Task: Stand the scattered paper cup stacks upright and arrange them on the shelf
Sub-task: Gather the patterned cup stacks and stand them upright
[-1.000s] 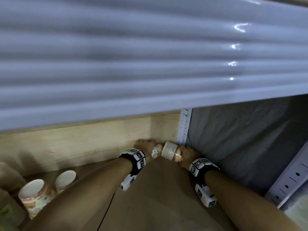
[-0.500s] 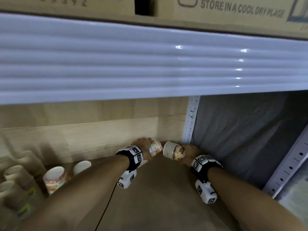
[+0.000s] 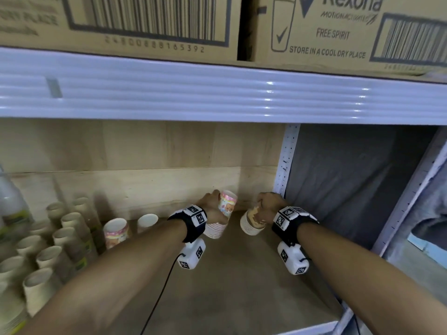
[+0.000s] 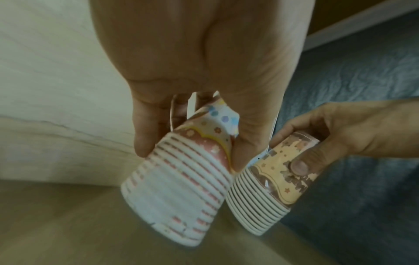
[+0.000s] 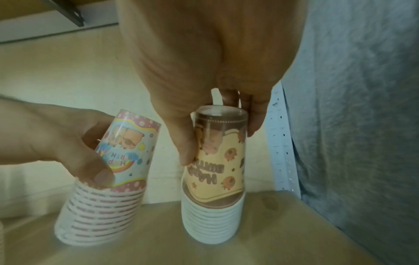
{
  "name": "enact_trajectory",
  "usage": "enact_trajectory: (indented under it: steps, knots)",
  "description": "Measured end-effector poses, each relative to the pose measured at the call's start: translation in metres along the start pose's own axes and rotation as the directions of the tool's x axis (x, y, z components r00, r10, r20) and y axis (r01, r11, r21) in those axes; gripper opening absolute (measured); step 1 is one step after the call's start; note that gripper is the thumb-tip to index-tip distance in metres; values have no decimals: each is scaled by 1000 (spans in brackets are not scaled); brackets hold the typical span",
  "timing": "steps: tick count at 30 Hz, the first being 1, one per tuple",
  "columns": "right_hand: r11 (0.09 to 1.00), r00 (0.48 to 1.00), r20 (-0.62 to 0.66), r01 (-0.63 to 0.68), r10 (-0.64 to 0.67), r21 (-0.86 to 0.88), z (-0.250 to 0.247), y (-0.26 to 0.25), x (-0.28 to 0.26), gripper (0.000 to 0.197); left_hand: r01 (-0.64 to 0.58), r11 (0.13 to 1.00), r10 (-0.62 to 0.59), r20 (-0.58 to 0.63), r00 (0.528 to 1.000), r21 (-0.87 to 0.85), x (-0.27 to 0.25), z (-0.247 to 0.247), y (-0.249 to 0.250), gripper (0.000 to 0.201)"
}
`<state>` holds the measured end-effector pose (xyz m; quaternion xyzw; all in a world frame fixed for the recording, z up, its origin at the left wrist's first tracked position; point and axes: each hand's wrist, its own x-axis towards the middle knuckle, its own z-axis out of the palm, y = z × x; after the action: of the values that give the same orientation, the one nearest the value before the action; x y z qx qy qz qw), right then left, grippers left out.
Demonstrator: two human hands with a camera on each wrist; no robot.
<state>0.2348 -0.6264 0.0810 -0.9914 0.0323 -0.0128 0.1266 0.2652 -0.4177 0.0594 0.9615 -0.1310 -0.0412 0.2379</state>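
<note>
While both hands grip, left hand (image 3: 212,204) holds pink cup stack (image 3: 221,220), right hand (image 3: 268,209) yellow cup stack (image 3: 251,220)

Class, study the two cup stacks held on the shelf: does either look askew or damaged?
Yes. The pink stack in the left hand leans, not yet flat on the shelf. The yellow stack in the right hand looks upright. No damage visible.

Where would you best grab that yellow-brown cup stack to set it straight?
Probably by its narrow upper end, from above and the right. The stack stands mouth-down, so the top cup's printed wall tapers to a hand-sized grip, while the stacked rims below flare wide. The right hand grips it just there.
</note>
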Motion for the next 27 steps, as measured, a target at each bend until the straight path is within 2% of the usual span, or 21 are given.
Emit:
enact_trajectory:
  steps: [3,9,13,18,24,27]
  knots:
    - [998,999,4,53,-53,-24,-4,-16,-8,34,-6,996,2,-35,999,-93,-11,1,-4,75]
    - [986,981,97,168,-167,-9,-3,-37,-18,40,23,978,-32,-41,999,-206,-29,6,-11,76]
    - [979,973,113,203,-201,-7,5,-47,-20,36,46,973,-50,-11,999,-226,-37,14,-19,79]
    - [977,970,122,214,-210,-19,18,-52,-20,41,60,948,-74,-34,997,-312,-41,24,-31,81]
    - [974,957,188,228,-221,-16,23,-53,-21,32,51,945,-61,-21,998,-322,-44,30,-38,75]
    - [974,956,193,227,-221,-8,19,-54,-22,12,48,944,-52,-5,999,-327,-45,28,-38,74]
